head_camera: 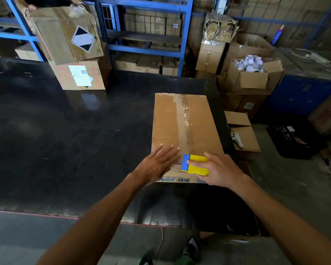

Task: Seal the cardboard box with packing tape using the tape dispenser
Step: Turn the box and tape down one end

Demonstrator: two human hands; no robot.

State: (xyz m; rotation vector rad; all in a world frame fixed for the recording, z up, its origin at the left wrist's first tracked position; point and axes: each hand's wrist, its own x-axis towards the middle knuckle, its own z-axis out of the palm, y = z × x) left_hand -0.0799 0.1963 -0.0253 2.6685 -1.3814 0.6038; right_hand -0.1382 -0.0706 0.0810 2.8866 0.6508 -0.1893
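A closed cardboard box lies on the black table, with a strip of clear packing tape running along its top seam from the far edge toward me. My right hand grips a yellow and blue tape dispenser at the box's near edge, at the near end of the tape strip. My left hand lies flat with spread fingers on the box top, just left of the dispenser.
Two stacked cardboard boxes stand at the table's far side. Blue shelving with cartons runs behind. To the right, off the table, are an open box of tape rolls, lower boxes and a black crate.
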